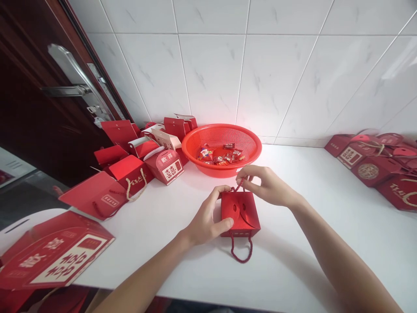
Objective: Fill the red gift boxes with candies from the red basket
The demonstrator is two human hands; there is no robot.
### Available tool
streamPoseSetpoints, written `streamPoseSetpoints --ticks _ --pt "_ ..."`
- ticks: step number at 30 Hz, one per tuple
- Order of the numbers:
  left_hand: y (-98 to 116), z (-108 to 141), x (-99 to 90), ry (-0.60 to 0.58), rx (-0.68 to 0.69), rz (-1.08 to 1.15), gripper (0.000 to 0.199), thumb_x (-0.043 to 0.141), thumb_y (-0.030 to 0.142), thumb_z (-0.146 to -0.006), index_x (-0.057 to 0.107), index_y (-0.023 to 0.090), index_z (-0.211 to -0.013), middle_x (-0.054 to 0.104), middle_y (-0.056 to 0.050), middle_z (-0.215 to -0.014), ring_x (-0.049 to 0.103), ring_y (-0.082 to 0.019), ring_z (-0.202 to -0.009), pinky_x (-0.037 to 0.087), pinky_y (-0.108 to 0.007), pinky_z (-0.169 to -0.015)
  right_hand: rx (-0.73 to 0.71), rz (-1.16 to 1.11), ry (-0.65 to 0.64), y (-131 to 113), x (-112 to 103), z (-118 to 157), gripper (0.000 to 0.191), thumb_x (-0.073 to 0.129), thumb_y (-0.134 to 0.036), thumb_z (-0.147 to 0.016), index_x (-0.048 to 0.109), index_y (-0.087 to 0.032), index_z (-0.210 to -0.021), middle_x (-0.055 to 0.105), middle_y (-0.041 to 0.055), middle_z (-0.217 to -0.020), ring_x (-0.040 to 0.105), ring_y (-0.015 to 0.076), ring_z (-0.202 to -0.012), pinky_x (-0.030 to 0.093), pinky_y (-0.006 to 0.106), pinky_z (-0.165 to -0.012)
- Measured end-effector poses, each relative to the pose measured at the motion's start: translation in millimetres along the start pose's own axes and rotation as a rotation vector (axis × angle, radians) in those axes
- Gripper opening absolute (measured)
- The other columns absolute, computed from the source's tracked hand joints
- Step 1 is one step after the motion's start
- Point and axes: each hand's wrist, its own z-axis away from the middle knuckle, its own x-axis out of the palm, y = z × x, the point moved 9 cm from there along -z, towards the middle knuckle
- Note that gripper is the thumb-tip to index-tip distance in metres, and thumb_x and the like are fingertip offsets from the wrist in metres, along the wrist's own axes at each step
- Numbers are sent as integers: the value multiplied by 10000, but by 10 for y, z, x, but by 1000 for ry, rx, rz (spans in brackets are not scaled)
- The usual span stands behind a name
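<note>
The left hand (208,215) curls around the left side of a small red cardboard box with two round holes in its top flaps (240,213), its thumb resting on the top near the front and its fingers reaching to the back edge. The right hand (267,186) pinches the dark red twisted cord handle at the back of that box (240,184), just above its rear edge. A matching cord loop (241,261) hangs from the front of the box and lies on the white desk (293,261). The box sits just below the centre of the frame.

Behind the hands, at the middle of the frame, stands a round red plastic mesh basket (252,150) with red-wrapped candies (224,154) in its bottom. To its left, a cluster of red gift boxes, several with raised flaps (130,169), spreads over the desk; one at the front has a beige rope handle (137,184). A larger red box with a white printed panel (55,252) is at the lower left of the frame. At the right edge, more red boxes (378,165) are grouped together. White wall tiles (215,74) fill the top, and a dark brown door with a silver handle (29,56) stands at upper left.
</note>
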Motion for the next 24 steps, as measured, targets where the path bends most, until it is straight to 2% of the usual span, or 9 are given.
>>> streamPoseSetpoints --ticks 2,4,6,8,12,14,18,24 --pt "-14 6 -23 17 -3 -28 561 668 281 -771 468 225 -1292 568 -109 -1309 542 -312 -1248 465 -461 -1058 38 -185 31 19 -73 4 148 571 -253 -888 643 -189 -776 686 43 -813 628 182 -785 506 322 -751" --pt "-38 8 -60 53 -9 -57 540 663 293 -788 486 224 -1293 545 -116 -1360 518 -318 -1298 431 -473 -1102 93 -318 37 61 -133 21 223 605 -296 -881 617 -181 -690 646 30 -722 601 164 -718 495 310 -722" --pt "-81 7 -113 107 -31 -91 489 651 300 -817 512 232 -1281 528 -115 -1401 495 -319 -1337 410 -485 -1126 125 -392 46 92 -197 42 287 625 -325 -873 578 -184 -628 583 7 -631 544 140 -636 474 300 -675" --pt "-131 7 -165 163 -68 -128 431 644 308 -849 541 250 -1264 540 -98 -1398 499 -308 -1341 419 -484 -1120 149 -409 44 121 -240 62 289 661 -356 -856 576 -183 -641 544 -10 -614 497 126 -604 449 290 -633" --pt "-141 5 -213 225 -83 -171 340 636 327 -898 594 279 -1232 570 -64 -1367 534 -274 -1316 448 -459 -1105 228 -242 -111 206 -151 102 217 729 -370 -802 630 -177 -798 525 -26 -687 453 118 -621 388 272 -585" --pt "-107 1 -211 231 -64 -190 261 633 327 -907 650 268 -1160 584 -69 -1356 539 -277 -1318 456 -450 -1104 269 -120 -197 270 -83 127 211 733 -363 -783 651 -183 -855 497 -43 -662 439 120 -615 365 273 -575" --pt "-69 -10 -183 204 -41 -221 187 618 326 -921 731 245 -1047 630 -81 -1294 577 -277 -1282 464 -434 -1105 363 76 -256 418 -34 157 273 753 -369 -742 676 -198 -940 494 -57 -637 419 119 -582 340 267 -543" --pt "-79 -16 -171 182 -34 -216 217 602 314 -935 742 248 -1088 663 -72 -1265 602 -265 -1252 480 -438 -1096 325 30 -317 398 52 152 209 732 -357 -741 605 -199 -693 536 -34 -662 428 117 -603 353 263 -552"
